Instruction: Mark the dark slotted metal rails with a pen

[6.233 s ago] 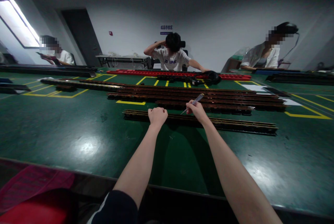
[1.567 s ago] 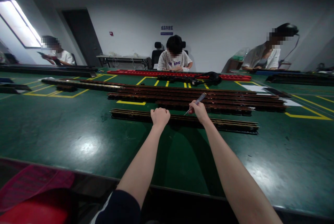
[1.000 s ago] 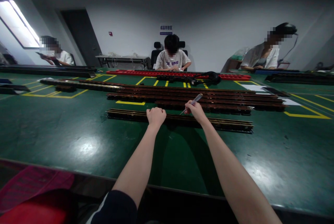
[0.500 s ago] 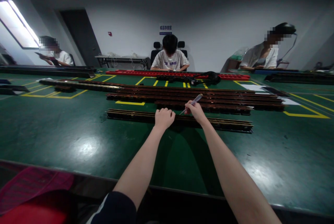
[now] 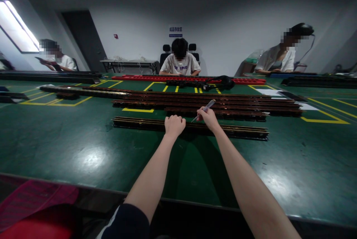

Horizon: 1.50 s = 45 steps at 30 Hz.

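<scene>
A long dark rail-like strip (image 5: 235, 132) with gold-toned edges lies across the green table in front of me. My left hand (image 5: 174, 125) is closed over the strip near its middle, fingers curled around its far side. Just to the right, my right hand (image 5: 208, 117) pinches a slim screwdriver (image 5: 208, 105) with a pale handle. The tool is tilted, and its thin metal tip points down and left at the strip, between my two hands. I cannot tell if the tip touches it.
Behind the strip lies a stack of similar dark reddish strips (image 5: 189, 99). Farther back are a red slotted rail (image 5: 134, 78) and a black cable bundle (image 5: 223, 82). White papers (image 5: 269, 92) lie at right. Several people sit across the green table (image 5: 55, 135), which has yellow tape markings.
The whole view has shifted slightly left. Both hands keep their places on the strip, and the screwdriver is held at much the same tilt.
</scene>
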Available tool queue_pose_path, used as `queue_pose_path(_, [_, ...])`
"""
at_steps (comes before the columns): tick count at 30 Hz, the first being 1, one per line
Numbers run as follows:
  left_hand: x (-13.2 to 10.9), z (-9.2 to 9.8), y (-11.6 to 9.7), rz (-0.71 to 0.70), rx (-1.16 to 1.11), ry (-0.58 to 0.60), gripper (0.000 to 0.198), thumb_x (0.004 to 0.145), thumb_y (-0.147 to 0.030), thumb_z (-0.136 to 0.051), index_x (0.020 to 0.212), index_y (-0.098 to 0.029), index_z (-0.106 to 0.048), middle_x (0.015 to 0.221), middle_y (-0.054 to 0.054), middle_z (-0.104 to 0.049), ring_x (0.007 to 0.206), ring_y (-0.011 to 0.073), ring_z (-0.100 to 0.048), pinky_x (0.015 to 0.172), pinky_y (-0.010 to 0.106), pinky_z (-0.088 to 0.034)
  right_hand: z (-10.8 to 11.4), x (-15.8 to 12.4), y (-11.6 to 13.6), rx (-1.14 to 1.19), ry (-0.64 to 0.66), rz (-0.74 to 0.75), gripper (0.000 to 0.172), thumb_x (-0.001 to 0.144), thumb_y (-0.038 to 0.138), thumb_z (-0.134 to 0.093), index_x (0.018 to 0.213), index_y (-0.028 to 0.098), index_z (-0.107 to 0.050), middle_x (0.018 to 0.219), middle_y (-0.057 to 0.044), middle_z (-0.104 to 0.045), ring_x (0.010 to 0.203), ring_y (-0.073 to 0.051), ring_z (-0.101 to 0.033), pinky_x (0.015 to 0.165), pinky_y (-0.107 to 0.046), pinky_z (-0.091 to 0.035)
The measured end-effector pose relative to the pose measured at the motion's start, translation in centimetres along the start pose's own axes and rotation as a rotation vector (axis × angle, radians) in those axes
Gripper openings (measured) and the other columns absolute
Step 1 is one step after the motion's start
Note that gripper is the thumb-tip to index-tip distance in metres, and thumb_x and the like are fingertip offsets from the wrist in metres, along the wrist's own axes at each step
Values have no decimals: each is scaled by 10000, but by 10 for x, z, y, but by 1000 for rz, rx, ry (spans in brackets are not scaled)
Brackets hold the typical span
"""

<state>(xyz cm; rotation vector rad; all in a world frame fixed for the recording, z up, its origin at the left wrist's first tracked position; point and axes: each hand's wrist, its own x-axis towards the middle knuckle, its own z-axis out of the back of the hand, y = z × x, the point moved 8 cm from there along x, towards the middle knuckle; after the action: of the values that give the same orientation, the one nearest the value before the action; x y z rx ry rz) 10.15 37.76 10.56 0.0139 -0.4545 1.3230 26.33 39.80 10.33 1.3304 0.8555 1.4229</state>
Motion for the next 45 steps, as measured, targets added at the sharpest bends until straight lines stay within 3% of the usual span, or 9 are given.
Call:
queue_pose_path(8, [-1, 4, 1, 24, 59, -33, 433, 900, -251, -318, 851, -123, -729, 936, 135, -726, 884, 241, -655, 832, 387, -456, -2, 1, -1, 36, -11, 14, 212, 698, 390, -588, 614, 205, -526, 476, 15, -559, 481, -151, -560, 542, -273, -467])
queue_pose_path(16, [0, 3, 11, 56, 5, -44, 424, 900, -248, -318, 774, -140, -708, 873, 116, -724, 803, 211, -650, 796, 372, -462, -6, 1, 0, 65, 7, 5, 250, 695, 420, -623, 623, 201, -528, 499, 7, -569, 483, -153, -562, 544, -287, -485])
queue_pose_path(23, [0, 4, 18, 85, -30, -23, 441, 905, -252, -306, 668, -146, -662, 751, 99, -695, 704, 189, -629, 795, 363, -460, 4, 4, -6, 57, 3, -14, 212, 688, 378, -603, 610, 199, -519, 499, 14, -563, 475, -142, -560, 536, -273, -482])
queue_pose_path(36, [2, 5, 21, 73, 7, -48, 437, 903, -255, -306, 692, -146, -673, 783, 111, -704, 724, 200, -637, 790, 363, -460, 20, 4, -8, 25, -80, -80, 165, 682, 300, -583, 570, 197, -520, 454, 10, -545, 446, -143, -547, 508, -262, -472])
queue_pose_path(45, [1, 7, 22, 79, 2, -38, 442, 910, -248, -299, 687, -137, -665, 753, 107, -692, 688, 187, -626, 781, 359, -464, 12, 4, -8, 48, -2, -53, 198, 685, 367, -596, 617, 194, -527, 493, 9, -560, 481, -146, -565, 524, -266, -471])
